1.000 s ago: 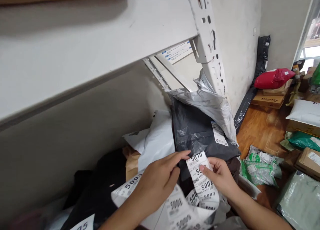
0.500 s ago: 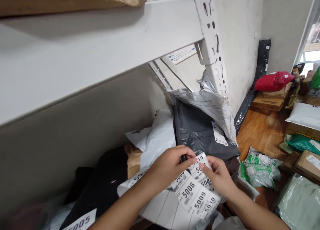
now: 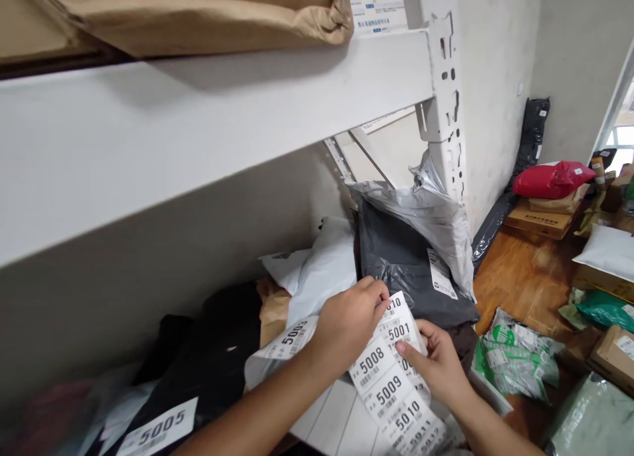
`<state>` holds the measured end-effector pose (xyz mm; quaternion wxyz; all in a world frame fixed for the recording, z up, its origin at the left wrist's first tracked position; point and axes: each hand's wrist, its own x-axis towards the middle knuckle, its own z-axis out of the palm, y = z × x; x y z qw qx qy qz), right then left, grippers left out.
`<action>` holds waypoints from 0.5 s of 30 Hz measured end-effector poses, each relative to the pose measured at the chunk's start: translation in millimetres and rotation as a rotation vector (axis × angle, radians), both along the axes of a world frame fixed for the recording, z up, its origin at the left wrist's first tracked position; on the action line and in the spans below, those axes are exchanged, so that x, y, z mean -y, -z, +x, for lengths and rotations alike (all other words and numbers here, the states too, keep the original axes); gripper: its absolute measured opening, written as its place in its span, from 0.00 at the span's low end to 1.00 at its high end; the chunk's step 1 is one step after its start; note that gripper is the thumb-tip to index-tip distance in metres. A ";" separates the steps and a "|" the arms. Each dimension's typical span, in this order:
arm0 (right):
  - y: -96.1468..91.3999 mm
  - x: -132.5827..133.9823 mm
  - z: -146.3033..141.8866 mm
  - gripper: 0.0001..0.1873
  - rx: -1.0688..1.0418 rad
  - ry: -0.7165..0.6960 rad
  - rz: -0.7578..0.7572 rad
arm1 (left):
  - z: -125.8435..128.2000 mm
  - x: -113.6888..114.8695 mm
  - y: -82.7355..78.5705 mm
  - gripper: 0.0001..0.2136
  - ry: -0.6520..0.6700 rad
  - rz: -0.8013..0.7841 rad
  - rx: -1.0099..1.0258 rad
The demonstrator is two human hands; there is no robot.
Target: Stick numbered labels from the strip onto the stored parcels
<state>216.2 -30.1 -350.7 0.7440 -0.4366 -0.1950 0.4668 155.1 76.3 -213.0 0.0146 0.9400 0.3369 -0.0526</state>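
Note:
A long strip of numbered barcode labels (image 3: 389, 390) hangs in loops below and between my hands, its white backing turned out in places. My right hand (image 3: 440, 363) grips the strip from the right, thumb flat on its face near the label 5001. At the strip's upper left edge, the fingers of my left hand (image 3: 351, 320) are closed in a pinch by the label ending in 10; the palm side is hidden. Behind the hands lie a dark grey plastic parcel (image 3: 396, 244) and a white mailer bag (image 3: 324, 264).
A white shelf beam (image 3: 222, 119) crosses above, with a brown paper parcel (image 3: 222, 20) on it and a perforated post (image 3: 450, 106) at its right end. A black parcel labelled 5005 (image 3: 158, 429) lies lower left. Several parcels, including a red bag (image 3: 552, 180), cover the floor at right.
The view has shifted, so the shelf and parcels appear lower and further right. My left fingers have closed more at the strip's edge; the black object seen in that hand no longer shows.

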 end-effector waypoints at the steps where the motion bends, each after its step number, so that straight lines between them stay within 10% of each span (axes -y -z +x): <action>1: 0.6 1.6 -0.4 0.30 -0.003 -0.003 -0.006 | -0.3 0.1 1.5 0.06 0.000 0.009 -0.012; 11: 39.0 37.2 -13.1 0.25 -0.026 0.182 -0.043 | -8.8 13.1 2.1 0.18 0.017 0.201 0.011; 15: 49.2 60.1 -8.7 0.22 -0.072 0.365 -0.034 | -59.6 27.7 -8.9 0.11 0.088 0.112 0.222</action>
